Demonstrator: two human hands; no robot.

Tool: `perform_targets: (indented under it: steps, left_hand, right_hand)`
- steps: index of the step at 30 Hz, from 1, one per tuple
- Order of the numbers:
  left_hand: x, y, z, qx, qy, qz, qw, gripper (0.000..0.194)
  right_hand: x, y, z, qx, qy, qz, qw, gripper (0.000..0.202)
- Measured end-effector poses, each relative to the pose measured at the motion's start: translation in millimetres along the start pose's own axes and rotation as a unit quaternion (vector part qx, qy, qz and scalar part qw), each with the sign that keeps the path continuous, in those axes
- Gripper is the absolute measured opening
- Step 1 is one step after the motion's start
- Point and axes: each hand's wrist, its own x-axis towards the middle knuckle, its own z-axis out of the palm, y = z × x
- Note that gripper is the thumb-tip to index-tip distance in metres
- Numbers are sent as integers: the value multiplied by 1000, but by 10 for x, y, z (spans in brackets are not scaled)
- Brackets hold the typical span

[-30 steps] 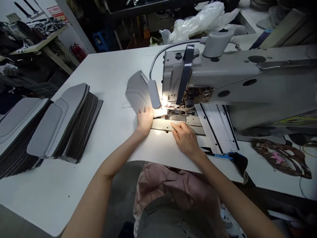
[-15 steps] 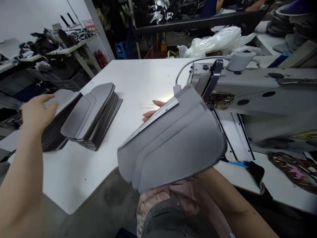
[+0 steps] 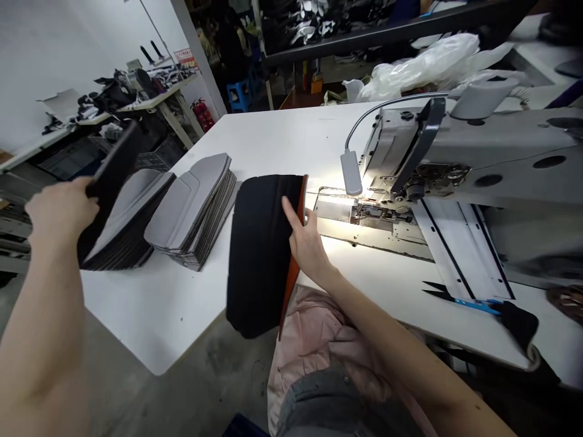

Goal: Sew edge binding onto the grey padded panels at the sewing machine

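My left hand [image 3: 66, 209] grips a dark panel [image 3: 113, 182], raised on edge at the far left beside a stack of grey panels [image 3: 132, 203]. A second grey stack [image 3: 195, 200] stands just right of it on the white table. In front of me lies a black panel [image 3: 257, 255] with an orange strip along its right side, its near end past the table edge. My right hand [image 3: 307, 240] rests on that strip side, index finger extended over the black surface and fingers apart. The sewing machine [image 3: 410, 182] is to its right, its lamp lit.
Blue-handled scissors [image 3: 478, 305] lie on the table at the right, by a dark cloth [image 3: 519, 328]. A thread cone [image 3: 485, 97] and clear plastic bags [image 3: 423, 67] are at the back. The white table's corner [image 3: 157, 364] juts out near me.
The panel at my right hand has turned from its grey face to its black face and lies lower, on the table. My left hand has taken hold of a dark panel and lifted it.
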Motion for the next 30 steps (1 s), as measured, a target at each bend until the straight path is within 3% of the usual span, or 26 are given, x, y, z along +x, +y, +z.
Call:
perform_targets:
  steps: [1,2,3,5,7,9,12,13,14,15,17,18,19,21,24,27,30]
  left_hand:
    - [-80,226,-191,30,22,-9,999,91]
    - [-204,474,-350,34,54,31,997,76]
    - [-371,734,-469,36,64,93,993,61]
    - [-802,1249,-578,44,45,216,974,56]
    - [-1278,1697,-554,-12,-19,390,921,65]
    - [-1674,2048,-477,-77,-97,512,850,67]
    - [-1892,2460,-357,-159,-226,610,742,46]
    - [-1847,2596,-305,-193,-244,617,723,33]
    - [-1752,2738,-237,-231,-234,609,721,26]
    - [-1620,2890,-150,-268,-202,588,736,27]
    - [-1305,3208,76,-323,-85,502,798,30]
    - [-1153,3365,204,-333,-51,460,822,32]
    - [-1022,3514,331,-334,-54,436,834,33]
    - [-844,3775,553,-349,-118,425,827,32]
    - [-778,4063,749,-440,-220,414,766,25]
    - [-831,4259,808,-518,-264,350,735,21]
    - [-878,4395,805,-514,-281,308,750,16]
  right_hand:
    - [20,22,12,-13,-2,2,1000,65]
    - [40,49,23,-23,-1,8,1000,65]
    - [55,81,33,-20,0,17,1000,62]
    - [65,164,50,40,13,43,998,55]
    - [41,263,55,145,29,73,986,54]
    - [-14,369,47,250,33,120,960,57]
    - [-124,518,14,319,37,186,929,44]
    - [-160,561,0,319,48,192,927,39]
    - [-192,599,-15,312,61,190,929,36]
    - [-219,634,-30,304,73,184,932,35]
    - [-255,696,-65,293,87,171,937,32]
    - [-265,725,-87,287,87,168,939,31]
    - [-271,753,-115,277,84,170,942,30]
    - [-282,808,-198,236,72,179,952,25]
    - [-337,885,-403,123,49,155,979,26]
    - [-457,960,-659,-31,54,31,998,24]
    - [-574,1062,-857,-175,38,-140,974,14]
